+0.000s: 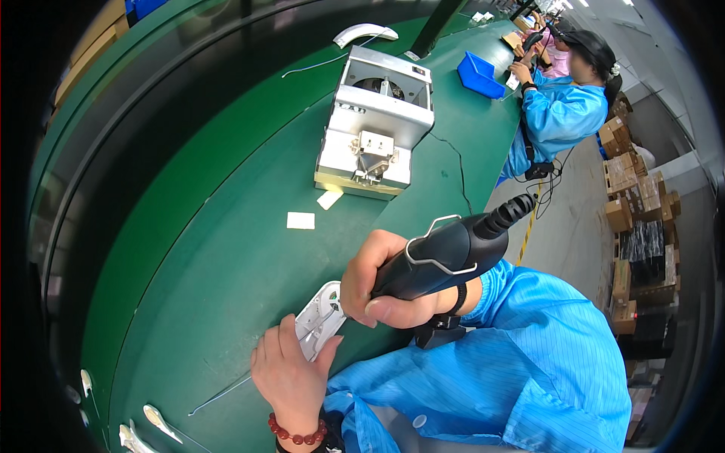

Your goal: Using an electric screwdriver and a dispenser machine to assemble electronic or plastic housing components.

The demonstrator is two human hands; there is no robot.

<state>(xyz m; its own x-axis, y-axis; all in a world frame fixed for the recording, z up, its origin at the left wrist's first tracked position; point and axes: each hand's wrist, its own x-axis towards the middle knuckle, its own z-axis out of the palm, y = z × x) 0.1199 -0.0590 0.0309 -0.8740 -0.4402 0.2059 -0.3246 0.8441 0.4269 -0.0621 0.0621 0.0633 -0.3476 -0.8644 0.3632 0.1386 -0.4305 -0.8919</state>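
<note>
My right hand (385,291) is wrapped round a black electric screwdriver (453,253) with a wire hanger loop on its body. The tool slants down toward a white plastic housing (308,321) on the green table; its tip is hidden behind my fingers. My left hand (287,370) grips the housing at its near end, fingers on one side and thumb on the other. A small green part and a thin wire show inside the housing. A thin grey cable (226,391) runs out past my left hand across the table.
A silver box-shaped machine (377,113) stands ahead on the green table (226,249), with a white card (300,220) near it. Farther off are a curved white part (366,32) and a blue bin (479,75). White pieces (160,419) lie at the lower left. A co-worker in blue (563,113) works at far right.
</note>
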